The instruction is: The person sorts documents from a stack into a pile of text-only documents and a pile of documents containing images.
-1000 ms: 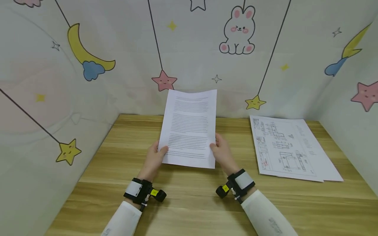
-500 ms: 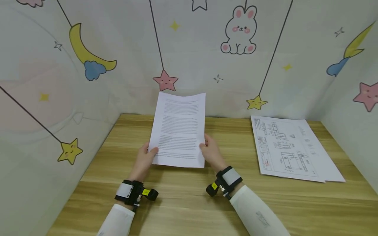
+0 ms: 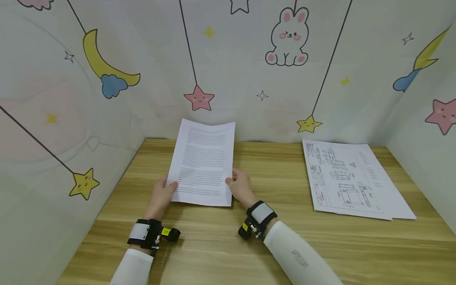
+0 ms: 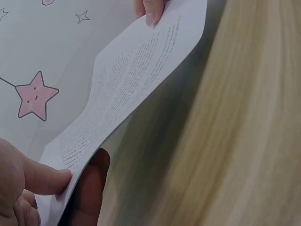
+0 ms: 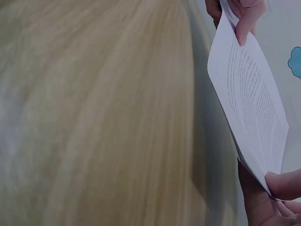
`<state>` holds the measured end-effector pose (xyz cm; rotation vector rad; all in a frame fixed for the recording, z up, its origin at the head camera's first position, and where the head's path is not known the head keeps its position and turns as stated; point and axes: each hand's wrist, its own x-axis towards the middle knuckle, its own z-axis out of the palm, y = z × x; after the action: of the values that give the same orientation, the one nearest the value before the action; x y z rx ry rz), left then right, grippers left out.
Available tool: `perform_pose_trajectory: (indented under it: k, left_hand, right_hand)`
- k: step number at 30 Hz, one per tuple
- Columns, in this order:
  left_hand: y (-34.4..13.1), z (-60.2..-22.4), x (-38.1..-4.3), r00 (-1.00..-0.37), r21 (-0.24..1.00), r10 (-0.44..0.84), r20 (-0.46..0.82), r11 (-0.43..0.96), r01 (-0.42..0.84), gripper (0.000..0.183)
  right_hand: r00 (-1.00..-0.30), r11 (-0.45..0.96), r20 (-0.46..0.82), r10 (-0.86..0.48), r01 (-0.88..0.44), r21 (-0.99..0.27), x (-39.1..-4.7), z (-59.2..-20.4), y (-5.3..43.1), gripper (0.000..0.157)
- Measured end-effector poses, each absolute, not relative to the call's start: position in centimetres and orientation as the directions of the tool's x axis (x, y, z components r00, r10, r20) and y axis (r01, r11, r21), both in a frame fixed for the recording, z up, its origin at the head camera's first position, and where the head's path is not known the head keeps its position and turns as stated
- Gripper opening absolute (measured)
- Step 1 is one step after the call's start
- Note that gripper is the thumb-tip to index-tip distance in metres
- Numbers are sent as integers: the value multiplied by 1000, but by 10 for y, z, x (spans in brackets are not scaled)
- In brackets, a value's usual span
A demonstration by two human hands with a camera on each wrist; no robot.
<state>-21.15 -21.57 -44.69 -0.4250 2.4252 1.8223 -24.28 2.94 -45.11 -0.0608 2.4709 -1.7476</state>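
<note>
A white sheet of paper [image 3: 203, 162] covered in lines of print is held above the table, its far edge tipped up toward the wall. My left hand [image 3: 161, 196] pinches its left edge near the bottom corner, thumb on top and fingers beneath. On the opposite edge my right hand [image 3: 242, 187] pinches it the same way. In the left wrist view the paper [image 4: 127, 80] bows between the two hands. The right wrist view shows the right thumb [image 5: 283, 184] on the printed face. Whether there is one sheet or several cannot be told.
At the table's right lies a loose stack of papers [image 3: 343, 180], the top one bearing technical drawings, with another sheet sticking out on its right. The wooden table [image 3: 213, 253] meets a patterned fabric wall [image 3: 242, 67] at the back and sides.
Both hands have carried the paper to the left and slightly lower, toward the table. The grip on each edge stays the same, and the stack at the right has not moved.
</note>
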Motion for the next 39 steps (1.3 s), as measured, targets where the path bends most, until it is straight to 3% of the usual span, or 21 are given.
perform_pose_trajectory:
  k: [9, 15, 23, 29, 36, 39]
  left_hand:
    - [-230, -452, -215, -937, 883, -215, -274, 330, -334, 57]
    - [-237, -455, -216, -935, 859, -215, -283, 376, -347, 58]
    - [-248, -458, -219, -925, 819, -248, -287, 437, -371, 56]
    - [-254, -455, -219, -924, 786, -265, -275, 491, -375, 56]
    - [-256, -451, -217, -929, 737, -280, -242, 570, -364, 55]
    - [-254, -451, -217, -934, 688, -282, -218, 635, -352, 54]
  right_hand:
    - [-985, 347, -74, -157, 16, -938, -243, -456, 11, 50]
    - [-990, 419, -79, -117, 23, -908, -245, -457, 6, 56]
    - [-981, 498, -77, -180, -23, -867, -244, -458, 0, 57]
    - [-966, 520, -123, -227, -13, -854, -242, -458, -4, 36]
    - [-961, 595, -122, -247, -51, -802, -244, -458, -7, 39]
    - [-965, 636, -100, -244, -82, -767, -244, -456, -7, 30]
